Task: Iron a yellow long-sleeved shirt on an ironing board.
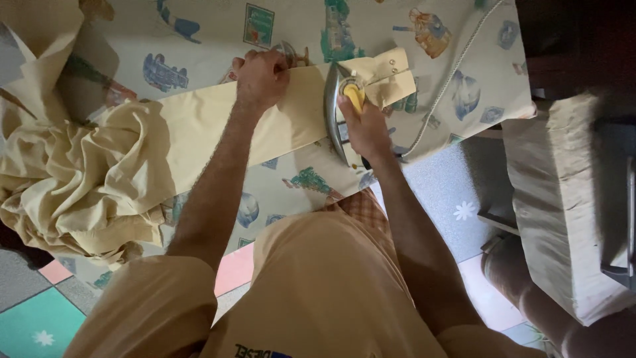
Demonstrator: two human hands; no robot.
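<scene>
Iron (339, 113) long axis near-vertical in frame; right hand (364, 126) grips handle, left hand (262, 79) fisted on cloth (199, 126).

Down below, the floor (457, 192) shows speckled grey tiles with small white flowers, plus pink and teal squares at the lower left. A pale, cloth-draped piece of furniture (563, 199) stands on the right, dark wood behind it; the light is dim and warm

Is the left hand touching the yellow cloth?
Touching. The head view shows the left hand pressed flat onto the yellow cloth, no gap visible, while the right hand grips the iron.
</scene>
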